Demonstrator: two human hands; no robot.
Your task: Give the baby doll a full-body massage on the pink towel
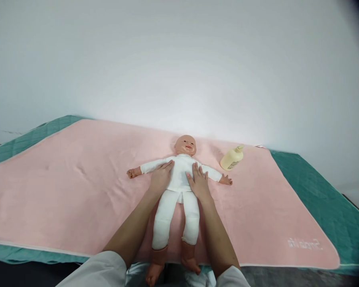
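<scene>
A baby doll [180, 175] with a white cloth body lies on its back on a pink blanket [101, 191], head away from me and feet toward me. Its arms stretch out to both sides. My left hand [162, 175] rests along the left side of its torso, fingers extended toward the shoulder. On the other side of the chest lies my right hand [199, 181], its fingers slightly spread and the thumb on the torso. Neither hand grips anything. Both palms are hidden.
A pale yellow pump bottle [231, 158] is on the blanket beyond the doll's arm at the right. Under the blanket a green quilted pad [323, 191] shows at the edges. A white wall [179, 63] rises directly behind.
</scene>
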